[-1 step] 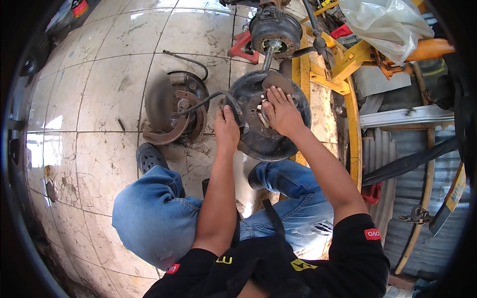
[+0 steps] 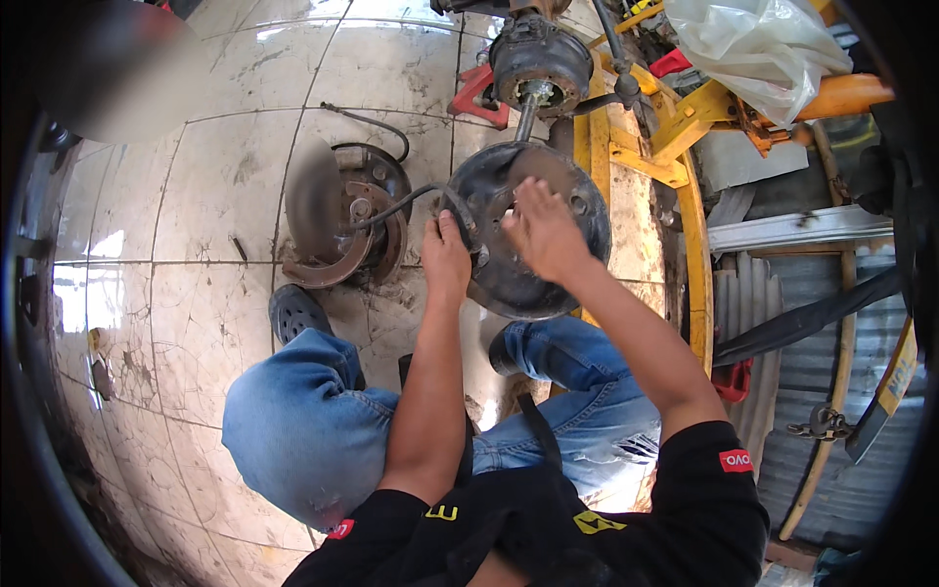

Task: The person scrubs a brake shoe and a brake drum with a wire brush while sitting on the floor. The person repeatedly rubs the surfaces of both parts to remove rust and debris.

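Note:
My left hand [image 2: 447,256] grips the left rim of a round black brake backing plate [image 2: 533,284], thumb in front and the other fingers mostly hidden behind. A black hose [image 2: 416,196] curves past that hand toward a second brake assembly. My right hand [image 2: 550,230] is over the plate's middle, fingers stretched out and thumb apart, a little smeared by motion. Beyond its fingertips a blurred brownish patch [image 2: 548,168] shows against the plate; I cannot tell what it is. The second brake assembly [image 2: 381,186], with rusty curved brake shoes [image 2: 333,269], lies on the floor to the left.
A brake drum [image 2: 543,64] on an axle stands ahead, beside a red stand [image 2: 479,96]. Yellow steel framing [image 2: 696,264] runs along the right, with a clear plastic bag [image 2: 758,49] on top. A small dark rod [image 2: 239,248] lies on the tiled floor [image 2: 196,342].
My right hand has shifted slightly left and toward me across the plate, its fingers now blurred. My left hand keeps its grip. A blurred shape now covers the far left corner.

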Demonstrator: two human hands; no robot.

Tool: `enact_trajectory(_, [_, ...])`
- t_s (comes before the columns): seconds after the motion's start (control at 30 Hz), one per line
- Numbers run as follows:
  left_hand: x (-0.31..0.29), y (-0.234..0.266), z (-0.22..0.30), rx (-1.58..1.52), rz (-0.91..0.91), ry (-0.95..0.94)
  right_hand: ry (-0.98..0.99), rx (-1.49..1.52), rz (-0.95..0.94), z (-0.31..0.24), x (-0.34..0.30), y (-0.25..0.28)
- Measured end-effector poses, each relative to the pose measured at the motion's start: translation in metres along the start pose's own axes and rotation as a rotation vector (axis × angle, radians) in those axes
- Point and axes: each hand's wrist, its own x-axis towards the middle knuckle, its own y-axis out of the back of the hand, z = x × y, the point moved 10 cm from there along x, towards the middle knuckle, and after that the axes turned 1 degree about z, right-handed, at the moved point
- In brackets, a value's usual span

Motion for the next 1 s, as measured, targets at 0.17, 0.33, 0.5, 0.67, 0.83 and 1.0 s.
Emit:
enact_trajectory(0.17, [-0.01,-0.005,0.018,0.0,-0.022,0.002,-0.056,0.082,-0.058,0.018,0.005,0.004])
enact_trajectory(0.33, [0.0,0.002,0.004,-0.07,-0.001,0.036,0.05,0.014,-0.163,-0.005,-0.002,-0.003])
enact_trajectory(0.5, [-0.009,-0.005,0.019,-0.011,-0.038,0.026,0.036,0.011,-0.158,0.004,-0.004,-0.008])
enact_trajectory(0.67, [-0.011,-0.004,0.024,0.032,-0.019,0.048,-0.101,-0.004,-0.116,0.033,0.005,0.0])
enact_trajectory(0.83, [0.002,-0.002,0.002,0.001,-0.011,0.059,0.081,-0.013,-0.164,0.002,0.003,0.01])
enact_trajectory(1.0, [-0.001,-0.006,0.003,0.018,-0.024,0.037,0.071,0.009,-0.112,0.011,-0.009,0.002])
